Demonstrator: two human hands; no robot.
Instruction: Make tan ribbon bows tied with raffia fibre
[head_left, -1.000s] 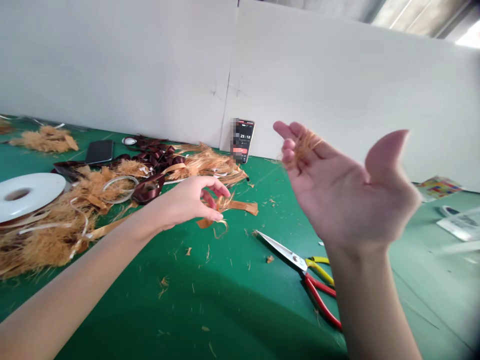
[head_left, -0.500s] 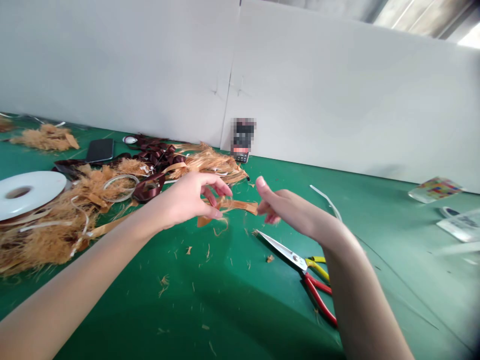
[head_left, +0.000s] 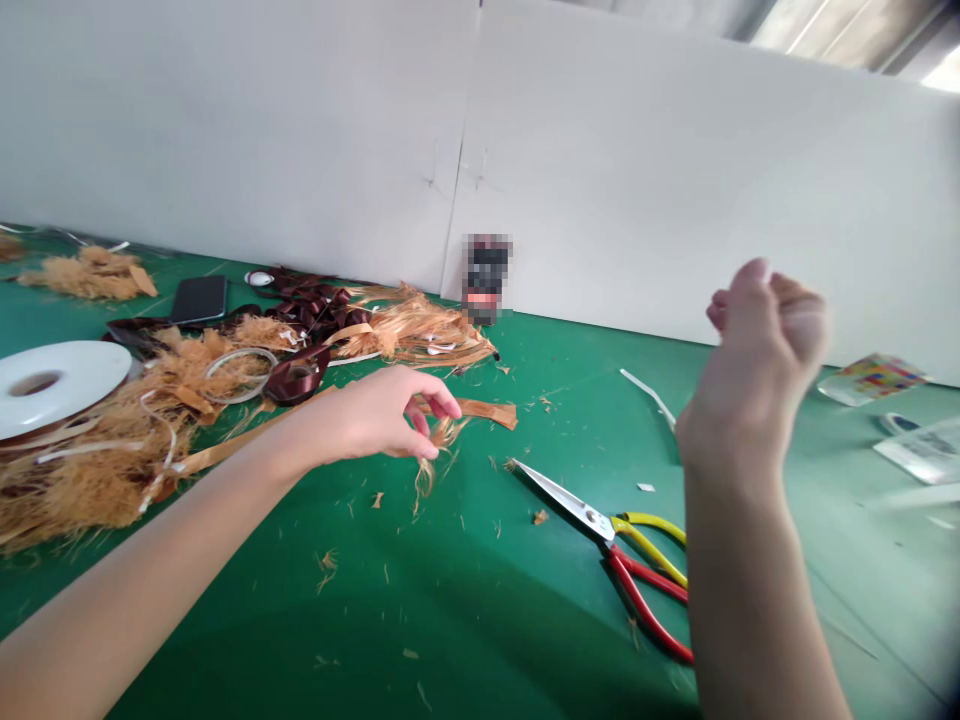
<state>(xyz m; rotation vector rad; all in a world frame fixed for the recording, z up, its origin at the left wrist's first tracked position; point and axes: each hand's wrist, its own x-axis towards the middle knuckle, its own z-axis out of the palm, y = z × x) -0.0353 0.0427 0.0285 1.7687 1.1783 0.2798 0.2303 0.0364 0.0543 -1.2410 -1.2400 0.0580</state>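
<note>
My left hand [head_left: 382, 415] is closed near the table's middle, thumb and fingers curled in a pinch. Frayed tan strands [head_left: 426, 478] hang from its fingertips. Just behind the fingers, a flat tan strip [head_left: 487, 412] of ribbon-like material shows; how far the hand covers it I cannot see. Raised at the right, my right hand [head_left: 769, 340] is closed in a fist, its back toward me; what the fingers hold, if anything, is hidden. Scissors [head_left: 592, 520] with one yellow and one red handle lie between the hands, their handle ends partly behind my right forearm.
Tan fibre bundles [head_left: 420, 325], dark brown ribbon [head_left: 300, 375] and a white spool [head_left: 67, 385] crowd the left side. A dark phone-like slab [head_left: 199, 299] lies behind them. A blurred-out device [head_left: 486, 280] leans on the white wall [head_left: 637, 180]. Clear plastic packets [head_left: 874, 380] lie far right.
My right hand has moved away from the left, up and to the right, and has closed into a fist. Longer tan strands hang below my left fingers. A small white scrap has appeared near the scissors.
</note>
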